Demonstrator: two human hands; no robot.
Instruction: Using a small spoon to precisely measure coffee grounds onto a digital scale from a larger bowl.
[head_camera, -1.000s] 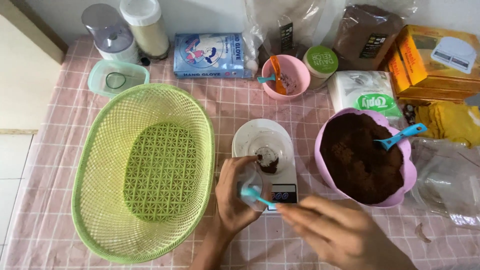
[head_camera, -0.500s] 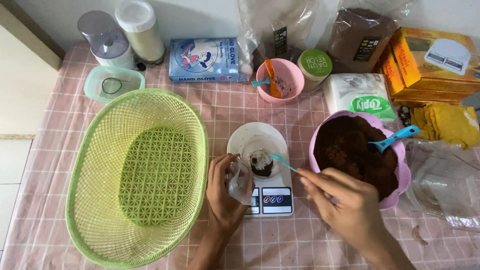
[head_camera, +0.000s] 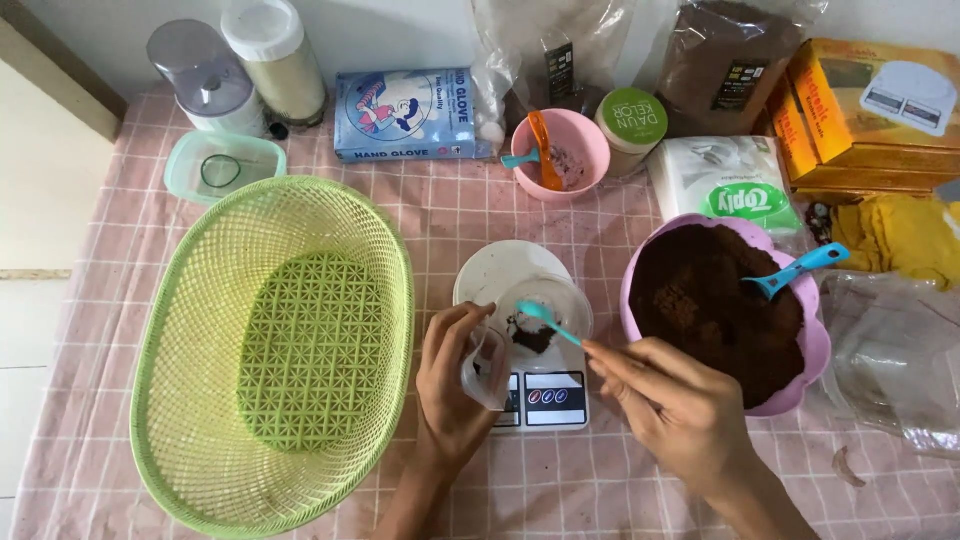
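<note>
My left hand (head_camera: 452, 385) holds a small clear plastic bag (head_camera: 487, 365) at the left edge of a white kitchen scale (head_camera: 520, 395). On the scale stands a clear plastic cup (head_camera: 545, 310) with a little dark brown powder in its bottom. My right hand (head_camera: 672, 405) grips a small blue spoon (head_camera: 548, 321) whose bowl reaches into the cup. To the right sits a pink bowl (head_camera: 815, 335) full of the same brown powder, with a second blue spoon (head_camera: 798, 270) stuck in it.
A large empty green basket (head_camera: 270, 350) fills the left of the pink checked tablecloth. Behind are a small pink bowl (head_camera: 575, 145) with spoons, a blue glove box (head_camera: 405, 113), jars, a tissue pack (head_camera: 728, 185), orange boxes and clear bags (head_camera: 890, 350) at the right.
My right hand moved the blue spoon from near the table's front edge up and into the cup on the scale. My left hand stayed beside the scale with the small bag.
</note>
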